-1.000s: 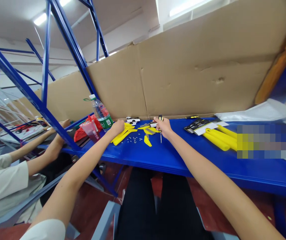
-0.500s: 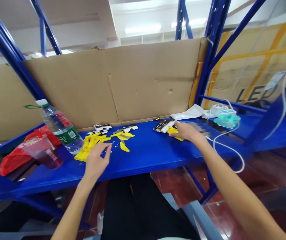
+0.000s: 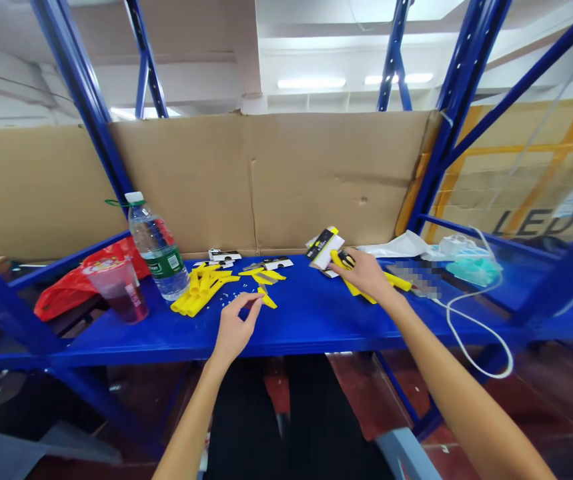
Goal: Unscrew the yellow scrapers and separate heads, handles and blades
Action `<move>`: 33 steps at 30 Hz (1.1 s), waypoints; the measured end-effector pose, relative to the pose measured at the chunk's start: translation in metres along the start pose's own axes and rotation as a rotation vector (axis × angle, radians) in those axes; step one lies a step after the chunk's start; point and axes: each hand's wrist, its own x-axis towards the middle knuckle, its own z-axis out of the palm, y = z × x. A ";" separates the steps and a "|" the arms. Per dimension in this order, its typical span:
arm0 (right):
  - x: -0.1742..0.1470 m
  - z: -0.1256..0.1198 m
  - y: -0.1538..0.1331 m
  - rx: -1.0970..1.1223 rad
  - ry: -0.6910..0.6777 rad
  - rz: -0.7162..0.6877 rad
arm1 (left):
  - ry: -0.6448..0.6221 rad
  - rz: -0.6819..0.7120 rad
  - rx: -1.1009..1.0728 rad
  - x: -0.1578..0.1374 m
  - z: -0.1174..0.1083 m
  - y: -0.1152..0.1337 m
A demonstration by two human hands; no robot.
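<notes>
one yellow-black handle (image 3: 347,259) gripped in right hand (image 3: 370,272), card (image 3: 324,251) just beyond; left hand (image 3: 236,325) curled, hold unclear, yellow tubes (image 3: 197,303) to its left

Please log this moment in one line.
left hand: near yellow piece | right hand: holding yellow-black handle, beside card | bottle: beside yellow tubes

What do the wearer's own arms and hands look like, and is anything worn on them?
The left hand and right hand are ungloved, with no watch or bracelet visible. The left forearm and right forearm are bare; no sleeve shows.
</notes>
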 end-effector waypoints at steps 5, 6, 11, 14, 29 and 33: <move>0.006 0.049 -0.094 0.413 0.046 -0.133 | 0.081 -0.088 -0.182 -0.002 0.001 -0.004; 0.006 0.058 -0.113 0.477 0.037 -0.166 | 0.118 -0.109 -0.230 -0.001 0.001 -0.006; -0.011 0.089 -0.178 0.678 -0.045 -0.218 | 0.434 -0.216 -0.570 0.004 -0.004 -0.017; -0.026 0.099 -0.189 0.795 -0.087 -0.142 | 0.523 -0.231 -0.723 0.005 -0.008 -0.023; -0.030 0.087 -0.180 0.689 -0.324 -0.088 | 0.324 -0.371 -0.659 0.003 -0.004 -0.037; -0.024 0.080 -0.181 0.695 -0.439 -0.126 | 0.299 -0.412 -0.840 0.004 -0.002 -0.033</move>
